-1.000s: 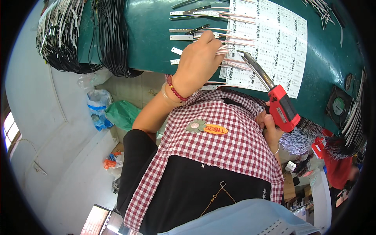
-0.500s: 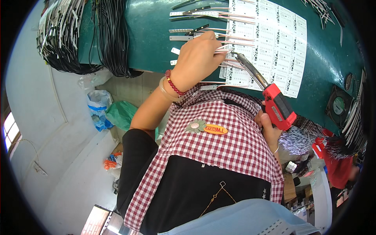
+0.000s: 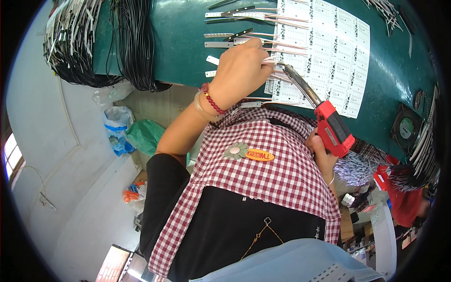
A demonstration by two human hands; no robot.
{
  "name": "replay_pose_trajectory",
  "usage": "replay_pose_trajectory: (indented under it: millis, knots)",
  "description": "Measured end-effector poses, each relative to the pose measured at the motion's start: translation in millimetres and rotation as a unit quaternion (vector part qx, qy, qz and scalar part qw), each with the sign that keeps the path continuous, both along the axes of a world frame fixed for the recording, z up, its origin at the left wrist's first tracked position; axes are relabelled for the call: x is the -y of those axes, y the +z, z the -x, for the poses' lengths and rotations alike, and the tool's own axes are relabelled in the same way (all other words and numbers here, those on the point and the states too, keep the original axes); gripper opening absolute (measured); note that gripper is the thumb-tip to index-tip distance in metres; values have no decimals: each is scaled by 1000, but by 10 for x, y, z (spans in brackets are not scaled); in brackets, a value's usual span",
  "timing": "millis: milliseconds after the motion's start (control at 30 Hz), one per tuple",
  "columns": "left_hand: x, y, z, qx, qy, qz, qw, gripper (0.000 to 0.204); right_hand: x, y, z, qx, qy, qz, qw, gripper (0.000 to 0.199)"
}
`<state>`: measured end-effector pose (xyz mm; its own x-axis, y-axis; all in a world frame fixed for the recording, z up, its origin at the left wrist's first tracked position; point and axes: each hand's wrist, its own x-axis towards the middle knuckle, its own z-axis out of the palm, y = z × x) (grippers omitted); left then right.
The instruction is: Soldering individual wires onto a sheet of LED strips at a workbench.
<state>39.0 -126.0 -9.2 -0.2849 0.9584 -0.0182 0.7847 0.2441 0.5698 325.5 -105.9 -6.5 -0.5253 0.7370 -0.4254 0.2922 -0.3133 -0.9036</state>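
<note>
Green surface (image 3: 188,51) fills the view, with thin pale wires (image 3: 282,70) on it beside the white sheet (image 3: 329,51). Left hand (image 3: 242,73) pinches them shut, at the sheet's left edge. Right hand (image 3: 324,157) is wrapped around a red soldering tool (image 3: 331,129); its tip could burn those fingers, being so close.

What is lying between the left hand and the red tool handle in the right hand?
In the head view, the tool's metal barrel spans that stretch, from the red tool handle up to the left hand, over the white sheet.

Left hand (image 3: 240,70) reached forward, fingers curled in a pinching grip, right hand (image 3: 323,155) fisted, wrist bent
</note>
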Motion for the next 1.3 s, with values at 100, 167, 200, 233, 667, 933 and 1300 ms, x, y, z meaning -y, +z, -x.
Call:
replay_pose_trajectory:
  millis: [100, 167, 200, 233, 667, 933, 1300]
  knots:
    - [-11, -10, -9, -1, 0, 3, 1000, 22, 26, 4, 24, -11, -34, 16, 999, 30]
    - [-9, -9, 5, 7, -1, 10, 1000, 20, 12, 126, 81, -24, -49, 37, 998, 30]
    - [-13, -6, 14, 8, -1, 10, 1000, 20, 4, 168, 99, -38, -64, 57, 996, 31]
    - [-15, -1, 15, 5, -3, 7, 1000, 19, 2, 162, 92, -39, -63, 57, 996, 31]
    - [-18, -9, 9, -12, -2, 15, 1000, 16, -48, 166, 128, 7, -25, 25, 999, 28]
    - [-27, -14, 8, -19, -2, -1, 1000, 16, -4, 227, 148, -16, -62, 47, 997, 32]
    - [-42, 1, 7, -23, -5, 11, 1000, 13, -31, 235, 183, 15, -30, 19, 999, 18]
